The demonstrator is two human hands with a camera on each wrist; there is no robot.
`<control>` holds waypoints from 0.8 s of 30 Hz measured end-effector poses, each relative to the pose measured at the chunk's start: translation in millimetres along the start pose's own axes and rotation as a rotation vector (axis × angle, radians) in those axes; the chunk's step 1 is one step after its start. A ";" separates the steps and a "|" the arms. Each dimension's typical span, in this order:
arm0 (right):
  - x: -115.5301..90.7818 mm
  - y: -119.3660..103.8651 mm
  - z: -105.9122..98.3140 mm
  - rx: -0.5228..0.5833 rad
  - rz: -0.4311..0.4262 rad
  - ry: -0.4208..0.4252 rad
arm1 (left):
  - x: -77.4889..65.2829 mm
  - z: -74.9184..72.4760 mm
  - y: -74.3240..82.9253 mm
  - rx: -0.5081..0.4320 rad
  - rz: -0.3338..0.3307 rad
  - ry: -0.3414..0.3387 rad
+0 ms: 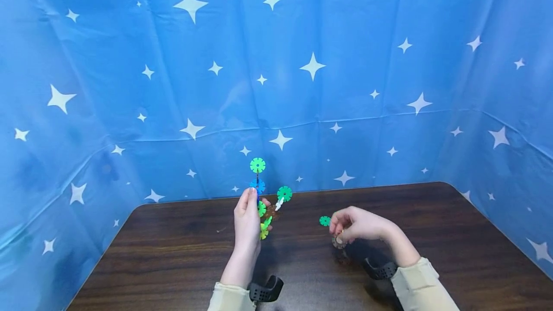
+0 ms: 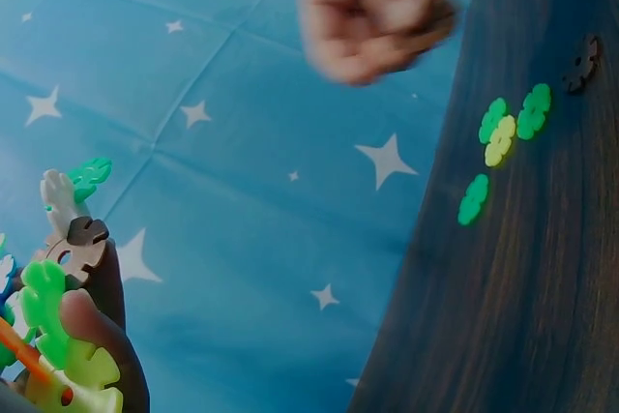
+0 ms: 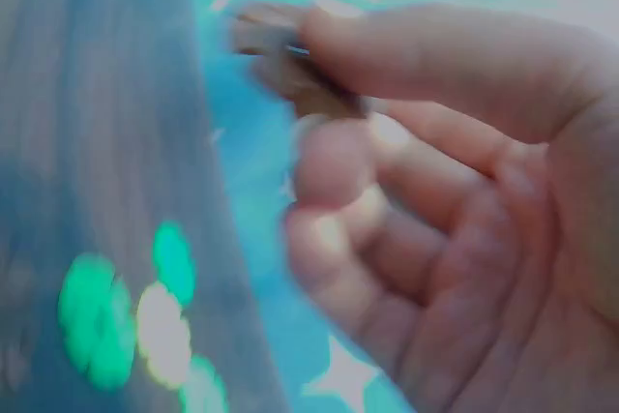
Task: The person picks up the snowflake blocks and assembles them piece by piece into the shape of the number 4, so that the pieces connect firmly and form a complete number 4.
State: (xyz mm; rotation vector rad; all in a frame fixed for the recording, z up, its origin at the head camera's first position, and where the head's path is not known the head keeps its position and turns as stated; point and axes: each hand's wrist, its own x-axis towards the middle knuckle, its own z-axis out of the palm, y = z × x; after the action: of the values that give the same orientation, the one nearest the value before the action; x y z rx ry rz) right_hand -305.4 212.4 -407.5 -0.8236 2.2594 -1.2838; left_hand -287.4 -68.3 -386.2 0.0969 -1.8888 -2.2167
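My left hand (image 1: 246, 227) grips a chain of interlocking snowflake discs (image 1: 258, 165) above the table. Green, blue, white, brown and yellow-green discs are joined in it, and a green disc (image 1: 284, 194) tips one branch. Part of the chain is hidden behind the fingers. An orange piece (image 2: 21, 350) shows low in the left wrist view. To the right, my right hand (image 1: 362, 225) pinches a brown disc (image 3: 311, 84) between thumb and fingers; motion blur hides its detail, and whether it is one disc or more I cannot tell.
Several loose green discs (image 2: 533, 111) lie on the dark wooden table (image 2: 542, 307) around a yellow disc (image 2: 500, 141). A dark brown disc (image 2: 582, 65) is apart from them. A blue star-patterned curtain (image 1: 276, 85) stands behind the table and along its sides.
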 end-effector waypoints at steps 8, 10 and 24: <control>35.5 -31.6 2.5 0.144 -0.108 0.364 | -0.5 0.4 -2.1 -0.003 -0.009 -0.004; 43.1 -39.3 5.1 0.209 -0.112 0.452 | -0.1 0.5 -2.8 -0.006 -0.007 -0.002; 67.9 -50.5 23.1 0.614 -0.178 0.660 | 2.9 1.8 -3.3 0.023 -0.022 -0.012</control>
State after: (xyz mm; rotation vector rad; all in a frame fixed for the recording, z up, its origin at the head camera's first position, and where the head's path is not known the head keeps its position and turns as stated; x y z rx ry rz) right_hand -326.9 132.2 -379.1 -0.4043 2.0138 -2.4443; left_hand -291.0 -66.7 -388.8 0.1095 -1.9284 -2.2155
